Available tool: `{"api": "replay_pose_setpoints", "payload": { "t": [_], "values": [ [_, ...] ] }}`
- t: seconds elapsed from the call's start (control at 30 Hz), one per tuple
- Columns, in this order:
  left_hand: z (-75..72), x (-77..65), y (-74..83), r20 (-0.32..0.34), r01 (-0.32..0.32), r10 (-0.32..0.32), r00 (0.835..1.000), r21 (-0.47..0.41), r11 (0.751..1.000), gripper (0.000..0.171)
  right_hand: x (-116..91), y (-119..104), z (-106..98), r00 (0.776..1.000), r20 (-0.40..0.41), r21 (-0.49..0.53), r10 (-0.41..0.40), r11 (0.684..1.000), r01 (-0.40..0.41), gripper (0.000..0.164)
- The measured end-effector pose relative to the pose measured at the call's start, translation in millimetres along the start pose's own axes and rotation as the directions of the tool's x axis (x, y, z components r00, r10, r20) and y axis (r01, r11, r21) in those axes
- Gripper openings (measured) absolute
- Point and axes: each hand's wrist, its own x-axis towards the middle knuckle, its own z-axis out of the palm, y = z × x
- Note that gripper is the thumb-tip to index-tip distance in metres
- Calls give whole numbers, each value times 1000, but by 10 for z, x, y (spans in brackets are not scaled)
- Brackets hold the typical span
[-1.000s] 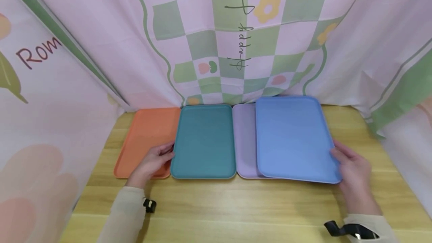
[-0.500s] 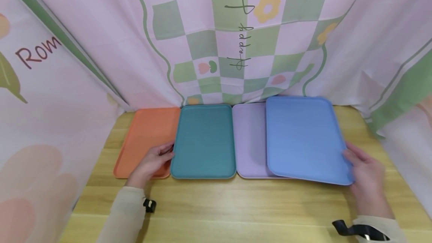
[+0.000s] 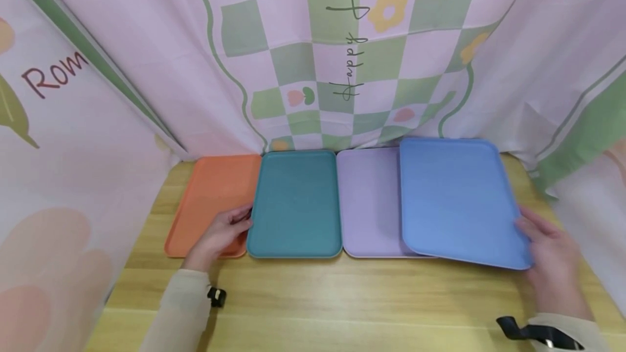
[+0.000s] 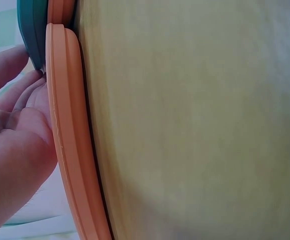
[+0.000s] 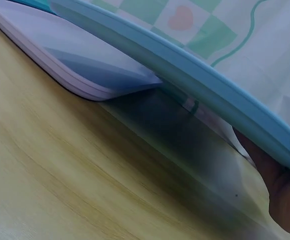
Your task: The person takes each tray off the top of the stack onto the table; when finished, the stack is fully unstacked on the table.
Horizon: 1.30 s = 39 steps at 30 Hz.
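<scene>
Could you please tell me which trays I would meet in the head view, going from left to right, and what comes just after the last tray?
Orange tray → teal tray → lilac tray → blue tray → the person's right hand.

On the bench (image 3: pixel 323 303), the teal tray (image 3: pixel 295 205) has an orange tray (image 3: pixel 220 189) left of it and a lilac tray (image 3: pixel 370 205) at its right edge. Left hand (image 3: pixel 222 232) grips its left edge; right hand (image 3: pixel 555 257) grips a blue tray (image 3: pixel 459 200) farther right, overlapping the lilac one.
</scene>
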Motion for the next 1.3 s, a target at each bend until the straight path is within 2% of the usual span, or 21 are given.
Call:
{"api": "replay_pose_setpoints", "payload": {
  "t": [0.33, 0.6, 0.8, 1.03, 1.13, 1.3],
  "values": [
    [-5, -6, -4, -10, 7, -7, 1000, 3, 1000, 58, 120, -15, -139, 998, 51, -7, -27, 1000, 27, 35],
    [3, 19, -30, -5, -8, 8, 1000, -6, 1000, 58, 240, -33, -281, 998, 21, -70, -57, 996, 59, 37],
    [-6, 25, -33, -6, -5, 5, 1000, 4, 1000, 58, 294, -78, -393, 998, -7, -172, -63, 983, 61, 44],
    [-15, 35, -41, -5, -17, 17, 1000, 0, 1000, 59, 353, -91, -443, 993, 6, -207, -118, 971, 117, 33],
    [-14, 34, -43, -7, -22, 22, 1000, 2, 1000, 58, 385, -89, -481, 994, 5, -230, -109, 967, 107, 33],
    [-18, 25, -46, -8, -12, 12, 1000, 7, 1000, 58, 441, -79, -577, 993, 46, -223, -105, 968, 113, 32]
  ]
}}
